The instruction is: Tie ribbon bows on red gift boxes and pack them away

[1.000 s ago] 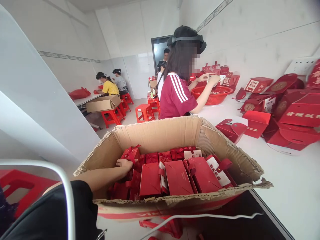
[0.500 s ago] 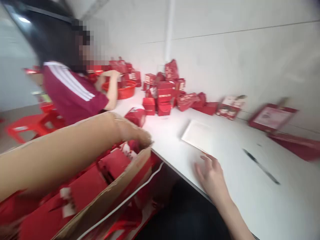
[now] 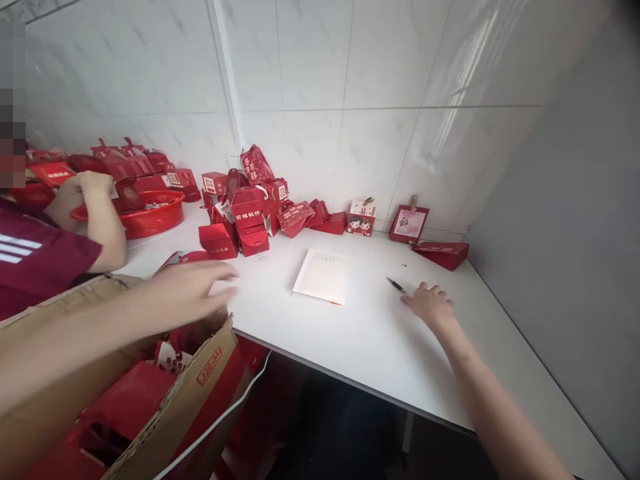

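Note:
My left hand (image 3: 200, 287) reaches over the cardboard carton, fingers stretched and apart, slightly blurred, with nothing between them. A red box (image 3: 183, 257) lies on the table just behind it, partly hidden. On the right of the table, my right hand (image 3: 433, 307) is lowered over a black pen (image 3: 395, 285), its fingers curled down around the near part. Only the pen's far end shows. A white notebook (image 3: 320, 277) lies flat between my hands.
The open carton (image 3: 210, 360) at lower left holds several red gift boxes (image 3: 135, 397). More red boxes (image 3: 250, 207) are piled along the tiled wall. At left, a person's arm (image 3: 107, 220) is beside a red basket (image 3: 155, 213). A white cable (image 3: 235, 403) hangs by the carton.
The view has swung to the right. My right hand has moved from near the notebook to the pen. My left hand has come into view over the carton.

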Action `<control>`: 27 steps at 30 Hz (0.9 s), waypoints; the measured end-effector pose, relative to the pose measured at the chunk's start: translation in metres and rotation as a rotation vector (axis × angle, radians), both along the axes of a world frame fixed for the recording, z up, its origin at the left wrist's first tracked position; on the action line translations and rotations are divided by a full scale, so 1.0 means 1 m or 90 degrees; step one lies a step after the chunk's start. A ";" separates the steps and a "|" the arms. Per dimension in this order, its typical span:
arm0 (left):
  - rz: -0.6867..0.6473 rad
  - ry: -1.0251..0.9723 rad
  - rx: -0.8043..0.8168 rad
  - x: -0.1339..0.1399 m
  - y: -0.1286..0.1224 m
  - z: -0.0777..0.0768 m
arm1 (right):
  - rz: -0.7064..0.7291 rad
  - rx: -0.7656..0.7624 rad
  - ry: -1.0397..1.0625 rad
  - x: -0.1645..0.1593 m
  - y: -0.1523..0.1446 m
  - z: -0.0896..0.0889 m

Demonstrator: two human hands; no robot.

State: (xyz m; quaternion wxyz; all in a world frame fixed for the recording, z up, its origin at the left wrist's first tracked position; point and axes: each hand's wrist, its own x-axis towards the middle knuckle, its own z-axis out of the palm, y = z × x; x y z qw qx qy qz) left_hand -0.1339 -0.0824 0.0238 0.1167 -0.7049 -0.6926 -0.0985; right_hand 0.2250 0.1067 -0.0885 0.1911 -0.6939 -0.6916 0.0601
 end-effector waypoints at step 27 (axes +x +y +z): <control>-0.308 0.121 -0.324 0.107 0.007 -0.109 | 0.259 -0.315 0.965 -0.107 -0.043 -0.024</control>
